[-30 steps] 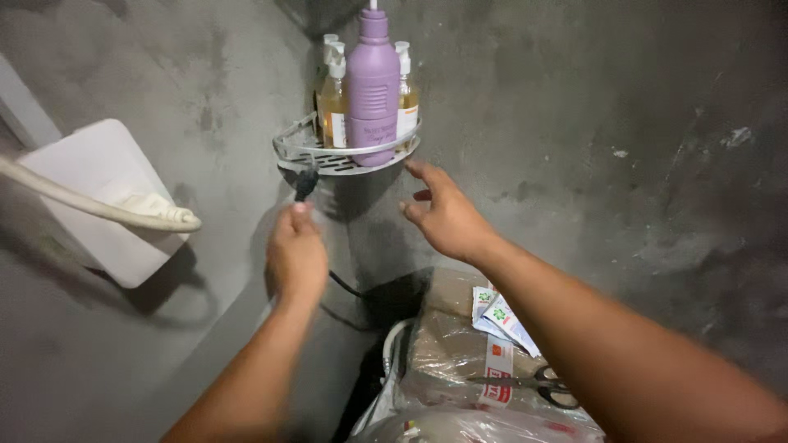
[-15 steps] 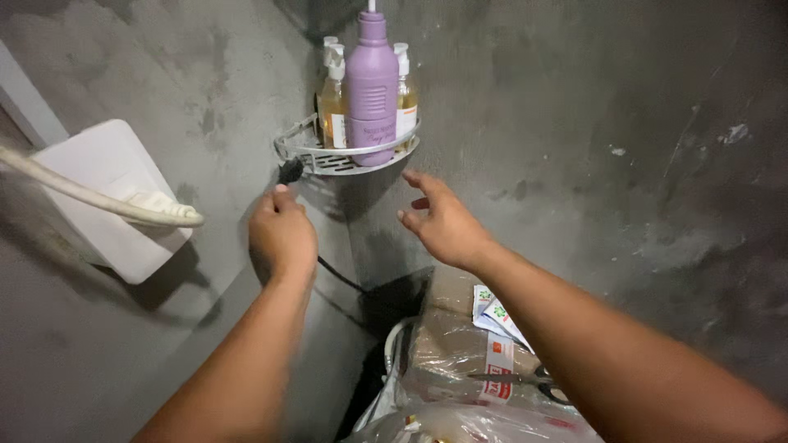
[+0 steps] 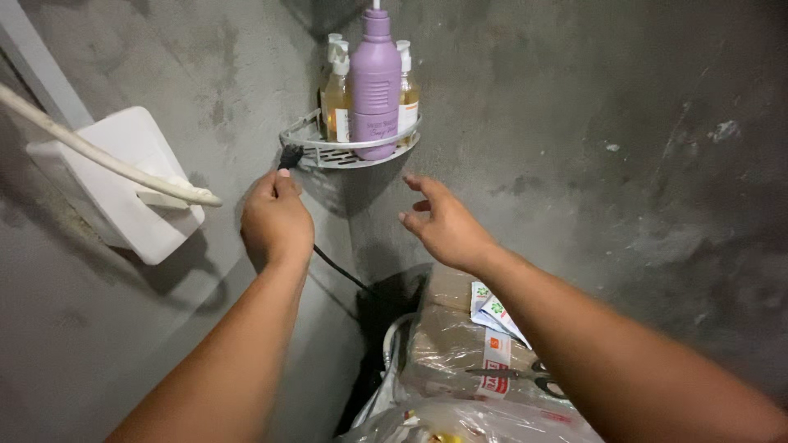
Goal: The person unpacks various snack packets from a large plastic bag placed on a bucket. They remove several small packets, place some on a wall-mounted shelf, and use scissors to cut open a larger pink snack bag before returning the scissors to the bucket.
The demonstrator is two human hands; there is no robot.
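My left hand [image 3: 275, 221] grips a black plug [image 3: 286, 156] whose black cable [image 3: 341, 272] trails down toward the floor. The plug sits just under the left rim of a metal corner shelf [image 3: 322, 155] fixed in the corner of grey concrete walls. On that shelf stand a tall purple bottle [image 3: 375, 82] and two amber pump bottles [image 3: 337, 98]. My right hand [image 3: 443, 221] hovers open below the shelf's right side, fingers spread, touching nothing.
A white box [image 3: 123, 184] hangs on the left wall with a thick cream cable [image 3: 98, 156] running into it. Below lie brown wrapped parcels [image 3: 460, 344], small sachets [image 3: 492, 313], scissors [image 3: 533, 379] and a clear plastic bag [image 3: 443, 422].
My left hand has carried the plug left and upward, from under the shelf's middle to its left rim. The right hand has barely moved.
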